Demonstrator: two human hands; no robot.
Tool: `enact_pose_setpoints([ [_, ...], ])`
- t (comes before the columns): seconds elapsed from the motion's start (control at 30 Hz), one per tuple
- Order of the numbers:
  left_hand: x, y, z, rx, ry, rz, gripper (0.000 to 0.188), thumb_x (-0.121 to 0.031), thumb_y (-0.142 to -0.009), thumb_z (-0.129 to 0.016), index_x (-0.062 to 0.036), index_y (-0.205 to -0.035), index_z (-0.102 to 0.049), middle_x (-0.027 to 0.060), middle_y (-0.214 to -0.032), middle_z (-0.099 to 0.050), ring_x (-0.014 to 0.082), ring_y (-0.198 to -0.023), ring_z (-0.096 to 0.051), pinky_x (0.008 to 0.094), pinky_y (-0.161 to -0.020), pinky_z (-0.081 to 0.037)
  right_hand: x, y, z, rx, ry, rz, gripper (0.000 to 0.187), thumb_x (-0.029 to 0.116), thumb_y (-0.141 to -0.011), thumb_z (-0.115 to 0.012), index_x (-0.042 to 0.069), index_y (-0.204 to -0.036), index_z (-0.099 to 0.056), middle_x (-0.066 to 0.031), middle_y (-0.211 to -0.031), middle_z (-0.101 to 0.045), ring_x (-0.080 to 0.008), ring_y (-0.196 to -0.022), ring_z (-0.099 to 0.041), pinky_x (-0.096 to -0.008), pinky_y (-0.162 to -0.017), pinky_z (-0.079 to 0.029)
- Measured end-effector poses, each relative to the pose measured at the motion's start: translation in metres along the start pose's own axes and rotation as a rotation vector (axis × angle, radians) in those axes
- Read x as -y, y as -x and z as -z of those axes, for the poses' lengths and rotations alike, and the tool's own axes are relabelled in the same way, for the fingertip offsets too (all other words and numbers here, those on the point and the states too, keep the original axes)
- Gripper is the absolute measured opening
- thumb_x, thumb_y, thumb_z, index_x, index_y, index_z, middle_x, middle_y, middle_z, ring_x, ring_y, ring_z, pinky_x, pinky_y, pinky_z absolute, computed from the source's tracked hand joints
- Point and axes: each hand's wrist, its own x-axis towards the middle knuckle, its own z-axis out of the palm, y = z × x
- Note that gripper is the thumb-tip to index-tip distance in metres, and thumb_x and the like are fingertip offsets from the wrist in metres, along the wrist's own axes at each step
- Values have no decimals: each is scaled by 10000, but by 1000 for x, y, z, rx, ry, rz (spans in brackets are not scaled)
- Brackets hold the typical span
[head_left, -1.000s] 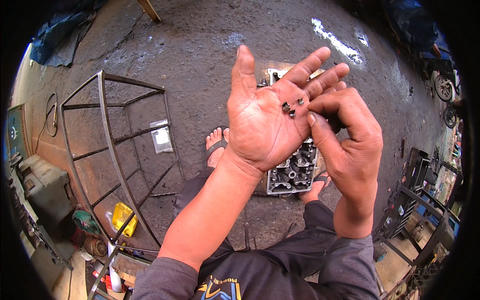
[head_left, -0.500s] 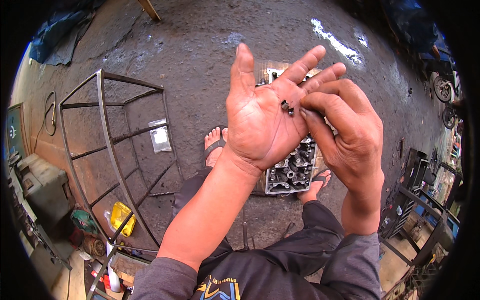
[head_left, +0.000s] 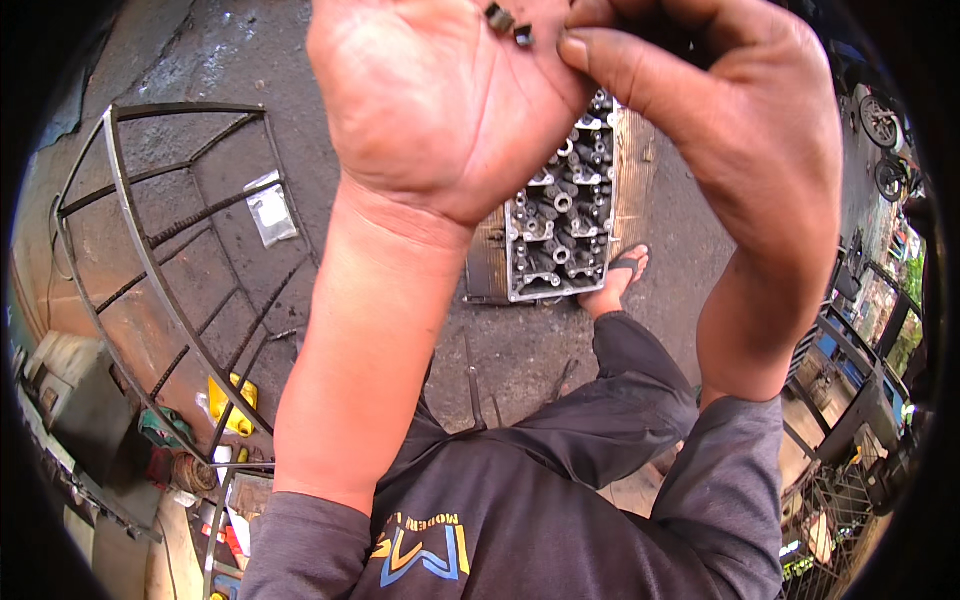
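My left hand point(head_left: 430, 110) is raised at the top of the head view, palm up and flat, its fingers cut off by the upper edge. On the palm lie two small dark metal pieces point(head_left: 499, 18), short and curved like valve collets. My right hand point(head_left: 745, 110) pinches thumb and forefinger together at the edge of that palm, just right of the pieces; whatever is between the fingertips is hidden. Below both hands an engine cylinder head point(head_left: 562, 205) rests on a brown board point(head_left: 632, 170), partly covered by my left hand.
A welded metal frame point(head_left: 170, 270) stands on the left, with a clear plastic packet point(head_left: 270, 208) beyond its bars. A yellow container point(head_left: 232, 404) sits near its base. My sandalled foot point(head_left: 628, 275) is beside the cylinder head. Metal racks point(head_left: 850, 400) and parked motorcycles point(head_left: 882, 122) are at the right.
Both hands now appear higher and nearer, and the view has shifted. The two pieces stay on my left palm, and my right fingers remain pinched beside them.
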Motion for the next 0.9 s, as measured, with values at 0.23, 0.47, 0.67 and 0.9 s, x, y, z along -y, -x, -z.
enact_pose_setpoints([
  [0.23, -1, -1, 2, -14, -24, 0, 1025, -786, -940, -451, 38, -1542, -357, 303, -1575, -378, 433, -1462, -378, 540, -1222, -311, 1, -8, 8, -33, 55, 50, 174, 153, -904, -788, 3, -990, -765, -31, -840, -707, -120, -759, -653, -273, -779, -513],
  [0.47, 1, 0, 7, -54, -23, -8, 1034, -796, -938, -439, 37, -1545, -357, 300, -1581, -372, 430, -1471, -364, 532, -1228, -296, -22, -3, 36, -248, 69, 96, 211, 198, -903, -797, 12, -1001, -774, -29, -832, -704, -118, -750, -643, -272, -767, -509],
  [0.67, -5, 5, 8, -109, 24, -22, 1042, -804, -936, -430, 36, -1548, -358, 298, -1586, -367, 427, -1480, -352, 525, -1233, -284, -181, -16, 24, -449, 14, -284, 310, 302, -883, -816, 33, -1034, -791, -19, -808, -691, -111, -692, -587, -267, -696, -482],
  [0.9, -13, 13, 6, -164, 19, -26, 1051, -814, -934, -418, 35, -1551, -359, 295, -1592, -361, 424, -1489, -338, 517, -1239, -269, -371, -11, -52, -431, 387, -682, 298, 358, -860, -739, 132, -1037, -817, -159, -958, -781, -297, -919, -751, -402, -859, -554],
])
